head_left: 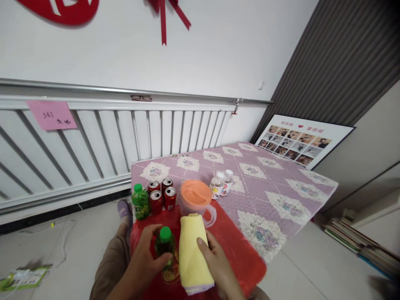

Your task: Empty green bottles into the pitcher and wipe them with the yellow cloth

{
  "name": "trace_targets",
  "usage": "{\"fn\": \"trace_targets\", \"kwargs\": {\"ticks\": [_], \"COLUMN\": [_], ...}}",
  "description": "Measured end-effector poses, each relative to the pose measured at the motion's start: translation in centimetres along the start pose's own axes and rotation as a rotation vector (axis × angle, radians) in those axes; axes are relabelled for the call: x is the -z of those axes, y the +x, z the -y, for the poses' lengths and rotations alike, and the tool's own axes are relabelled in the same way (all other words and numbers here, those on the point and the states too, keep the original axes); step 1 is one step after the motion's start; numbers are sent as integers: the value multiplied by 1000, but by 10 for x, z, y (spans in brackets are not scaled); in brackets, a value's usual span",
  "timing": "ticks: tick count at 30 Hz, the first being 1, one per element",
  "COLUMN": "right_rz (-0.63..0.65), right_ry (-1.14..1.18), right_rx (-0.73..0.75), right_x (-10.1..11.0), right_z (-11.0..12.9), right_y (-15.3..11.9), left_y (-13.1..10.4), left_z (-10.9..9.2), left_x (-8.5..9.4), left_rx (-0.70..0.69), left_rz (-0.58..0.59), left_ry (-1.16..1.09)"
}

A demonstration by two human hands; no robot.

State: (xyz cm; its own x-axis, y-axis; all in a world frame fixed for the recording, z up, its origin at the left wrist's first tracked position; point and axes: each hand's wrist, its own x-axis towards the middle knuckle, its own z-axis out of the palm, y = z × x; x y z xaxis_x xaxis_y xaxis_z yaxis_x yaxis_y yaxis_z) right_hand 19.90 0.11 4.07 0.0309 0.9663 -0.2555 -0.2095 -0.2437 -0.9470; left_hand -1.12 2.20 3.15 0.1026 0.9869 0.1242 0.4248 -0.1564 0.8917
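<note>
My left hand (pixel 142 256) is closed around a bottle with a green cap (pixel 165 234), its thumb across the front and its fingers at the far side. In my right hand (pixel 218 262) is a folded yellow cloth (pixel 194 252), gripped along its right edge with the thumb on top. Both are over a red mat (pixel 236 241) at the table's near side. Just beyond the cloth stands a clear pitcher with an orange lid (pixel 196 193), its handle toward the right. Another green-capped bottle (pixel 140 204) stands at the left.
Several red cans (pixel 156 201) are grouped left of the pitcher, their tops opened. Two clear bottles with white caps (pixel 216 186) stand right of it. A lilac floral cloth (pixel 256 193) covers the table. A white radiator (pixel 175 129) runs behind; a photo board (pixel 301 139) leans at the right.
</note>
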Motion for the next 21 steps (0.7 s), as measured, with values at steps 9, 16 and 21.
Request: {"fn": "trace_targets", "kwargs": {"ticks": [9,16,21], "right_rz": [106,84,54], "right_ry": [69,-126,-264], "right_rx": [-1,-41,44], "right_x": [-25,-5,3], "right_z": [3,-37,-42], "right_y": [-1,6,8], "left_y": [4,10,7], "left_z": [-10,-16,0], "left_x": [11,25,16], "left_rx": [-46,-51,-23], "left_rz": [91,201,176], "left_ry": [-13,-19,-55]}}
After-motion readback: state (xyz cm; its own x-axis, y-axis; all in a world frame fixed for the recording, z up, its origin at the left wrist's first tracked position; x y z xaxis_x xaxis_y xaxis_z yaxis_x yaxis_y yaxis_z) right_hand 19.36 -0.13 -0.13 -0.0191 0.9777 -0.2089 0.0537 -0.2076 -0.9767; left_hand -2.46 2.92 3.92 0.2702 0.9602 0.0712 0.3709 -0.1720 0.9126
